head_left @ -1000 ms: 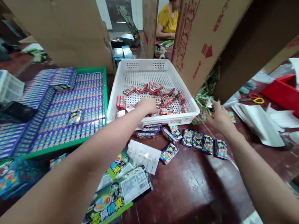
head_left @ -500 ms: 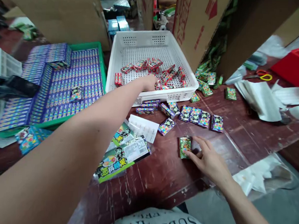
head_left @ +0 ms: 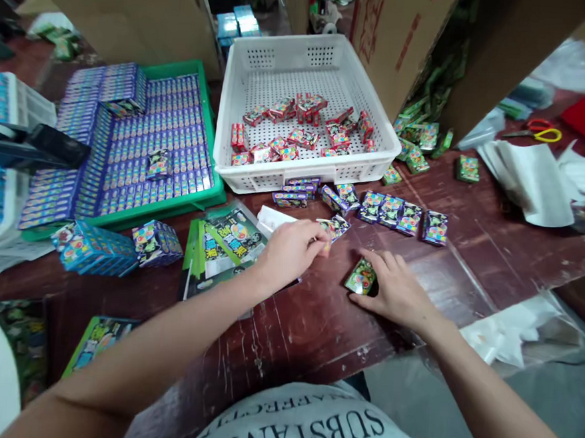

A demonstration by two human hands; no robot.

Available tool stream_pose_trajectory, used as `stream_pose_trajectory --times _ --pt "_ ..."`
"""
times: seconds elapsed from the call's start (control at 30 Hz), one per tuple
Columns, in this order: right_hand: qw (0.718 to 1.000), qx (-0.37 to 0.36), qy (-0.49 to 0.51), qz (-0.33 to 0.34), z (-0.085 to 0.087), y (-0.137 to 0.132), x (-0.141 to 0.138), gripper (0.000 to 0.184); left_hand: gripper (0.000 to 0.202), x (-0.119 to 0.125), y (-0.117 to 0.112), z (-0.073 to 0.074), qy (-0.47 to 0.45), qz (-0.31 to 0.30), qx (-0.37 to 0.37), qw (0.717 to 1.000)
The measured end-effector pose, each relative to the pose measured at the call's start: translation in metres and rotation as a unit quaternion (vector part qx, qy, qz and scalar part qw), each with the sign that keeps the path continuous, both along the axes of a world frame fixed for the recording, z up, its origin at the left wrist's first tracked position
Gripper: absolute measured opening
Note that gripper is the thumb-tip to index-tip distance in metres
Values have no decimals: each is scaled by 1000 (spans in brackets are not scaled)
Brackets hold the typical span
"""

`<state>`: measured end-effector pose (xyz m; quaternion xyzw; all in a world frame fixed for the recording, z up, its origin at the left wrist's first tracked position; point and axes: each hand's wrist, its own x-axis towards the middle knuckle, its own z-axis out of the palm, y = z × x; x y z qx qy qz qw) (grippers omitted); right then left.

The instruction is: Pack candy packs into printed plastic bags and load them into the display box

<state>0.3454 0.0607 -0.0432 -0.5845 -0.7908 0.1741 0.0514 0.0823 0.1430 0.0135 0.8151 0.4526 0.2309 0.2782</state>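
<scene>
Your right hand (head_left: 400, 293) is part open, thumb and fingers set round opposite edges of the green box (head_left: 361, 277), which sits on the table right of the frame's centre. Your left hand (head_left: 290, 249), at the centre, is nearly closed, its fingertips pinching a reddish item (head_left: 325, 241) that your fingers mostly hide. The green box looks light and fairly stiff, probably thin card; its shiny face may slip, and a hard squeeze could dent it, so hold it lightly by its opposite edges, clear of the corners. Just above your hands, purple boxes (head_left: 392, 211) lie loosely in line below the white tray (head_left: 255, 180), which holds scattered red boxes (head_left: 301, 139). The table (head_left: 309, 333) is dark red, glossy and scuffed, so things likely slide easily on it. At the left, a green tray (head_left: 218, 194) carries tight purple rows; cardboard (head_left: 121, 20) stands behind it, upper left. Scissors (head_left: 546, 134) and white paper (head_left: 530, 185) lie at the right, and grey floor (head_left: 534, 409) shows lower right.
</scene>
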Motion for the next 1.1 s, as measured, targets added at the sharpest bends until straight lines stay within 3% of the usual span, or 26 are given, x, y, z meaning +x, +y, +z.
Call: stream_pose_trajectory --times 0.07,0.13,0.2,0.27,0.37,0.53,0.6,0.67,0.73,0.87,0.93,1.03,1.1 --pt "1000 -1 4 22 -3 0 2 89 10 0 -21 -21 33 28 25 999" --pt "999 -5 8 34 -4 2 6 90 32 -1 -25 -32 88 15 66 994" --pt "999 -5 14 45 -4 5 9 90 71 0 -23 -35 150 -60 96 982" --pt "998 -1 21 53 -3 6 11 91 90 1 -21 -34 197 -149 104 963" --pt "997 1 40 59 -3 4 13 93 73 6 -25 -30 232 -224 85 943" --pt "992 -27 97 73 1 -10 20 95 38 12 -31 -20 173 -192 -67 964" --pt "988 -39 111 98 5 -13 23 95 26 14 -29 -16 137 -220 -109 960" --pt "985 -50 112 125 8 -13 26 95 22 17 -30 -15 109 -263 -100 953" --pt "986 -52 97 125 9 -12 28 94 27 21 -38 -18 119 -245 -48 961" --pt "998 -25 37 48 6 -12 27 94 39 33 -78 -34 221 -115 65 966" --pt "999 -28 30 34 4 -17 22 97 51 36 -99 -42 228 -85 39 969" --pt "996 -45 53 60 1 -27 12 101 96 32 -113 -48 177 -86 -38 980" --pt "993 -47 74 77 -1 -32 6 105 97 26 -111 -50 151 -100 -67 981"
